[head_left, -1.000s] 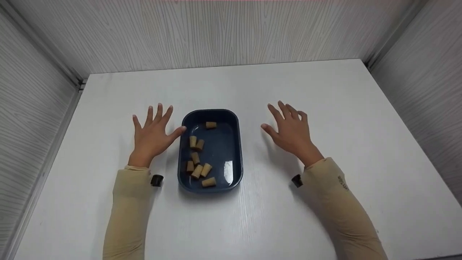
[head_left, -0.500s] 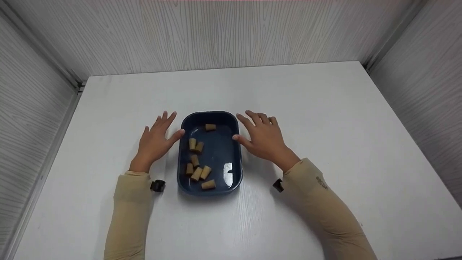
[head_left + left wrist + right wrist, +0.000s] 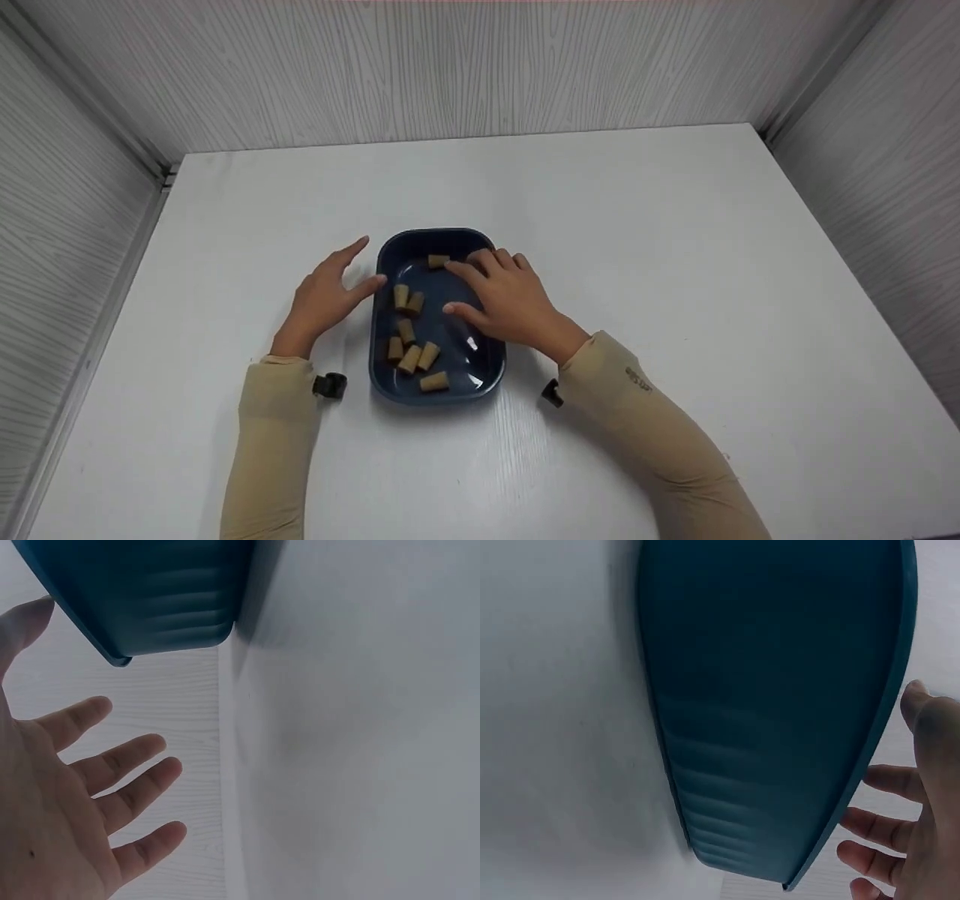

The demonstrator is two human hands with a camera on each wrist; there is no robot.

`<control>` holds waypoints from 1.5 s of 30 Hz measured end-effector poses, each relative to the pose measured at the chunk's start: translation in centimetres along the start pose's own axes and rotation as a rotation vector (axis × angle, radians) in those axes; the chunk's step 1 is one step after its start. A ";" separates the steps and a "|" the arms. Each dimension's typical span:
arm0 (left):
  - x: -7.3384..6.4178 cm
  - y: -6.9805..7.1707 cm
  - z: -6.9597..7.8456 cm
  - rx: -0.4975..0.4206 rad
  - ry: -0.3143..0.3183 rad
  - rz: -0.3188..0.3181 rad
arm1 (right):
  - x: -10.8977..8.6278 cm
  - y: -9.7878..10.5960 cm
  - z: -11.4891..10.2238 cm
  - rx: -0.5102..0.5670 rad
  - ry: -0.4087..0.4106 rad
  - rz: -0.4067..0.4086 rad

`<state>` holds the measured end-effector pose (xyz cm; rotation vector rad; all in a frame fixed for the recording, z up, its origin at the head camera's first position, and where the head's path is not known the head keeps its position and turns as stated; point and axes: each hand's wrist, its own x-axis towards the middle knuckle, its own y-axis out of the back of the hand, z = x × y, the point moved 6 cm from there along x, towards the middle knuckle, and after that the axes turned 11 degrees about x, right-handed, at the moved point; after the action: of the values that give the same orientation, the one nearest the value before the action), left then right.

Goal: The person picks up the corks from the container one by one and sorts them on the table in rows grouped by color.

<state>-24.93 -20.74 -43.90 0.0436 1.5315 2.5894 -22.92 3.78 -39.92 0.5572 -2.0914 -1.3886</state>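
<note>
Because the cork (image 3: 438,261) lies near the far end of the blue tray (image 3: 437,400), that wall may hinder fingers; likely light and firm, it should pinch well across its sides. The right hand (image 3: 514,300) reaches close, grip parted and empty; the left hand (image 3: 321,298), also spread and empty, flanks the rim towards the left edge of the worktop (image 3: 675,225). Seven more corks (image 3: 409,358) lie nearer.

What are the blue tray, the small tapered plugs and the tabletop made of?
Tray: likely molded plastic, glossy inside; bright reflections on its floor, ribbed outer wall in the wrist views. Glazed ceramic seems less likely.
Plugs: cork or wood, can't tell which; matte, tan to brown, no highlights.
Tabletop: perhaps laminate board; smooth white with a soft sheen.
</note>
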 end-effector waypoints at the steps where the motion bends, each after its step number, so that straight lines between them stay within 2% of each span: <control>1: -0.1 -0.1 0.0 -0.005 -0.001 -0.006 | 0.0 -0.2 -0.2 0.010 0.012 -0.016; 6: -0.2 -0.3 0.0 -0.023 -0.004 -0.028 | 0.2 -1.1 -1.1 0.055 0.078 -0.099; 11: 0.2 0.0 0.6 0.010 -0.026 -0.010 | 0.4 -1.5 -1.5 0.064 0.123 -0.167; 15: 0.4 -0.2 1.0 0.026 -0.035 -0.017 | 0.4 -1.8 -1.5 0.100 0.122 -0.233; 25: 0.6 -0.7 1.5 -0.026 -0.028 -0.069 | 0.3 -2.6 -1.6 0.188 0.107 -0.380; 34: 0.6 -1.0 1.4 -0.078 -0.024 -0.100 | 0.3 -3.6 -2.0 0.147 0.077 -0.467; 45: 0.8 -0.9 1.6 -0.085 -0.055 -0.100 | 0.3 -4.2 -2.3 0.010 0.093 -0.474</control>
<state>-25.53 -18.80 -43.99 0.0284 1.3682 2.5492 -21.54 0.40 -43.00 1.1555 -1.9677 -1.5643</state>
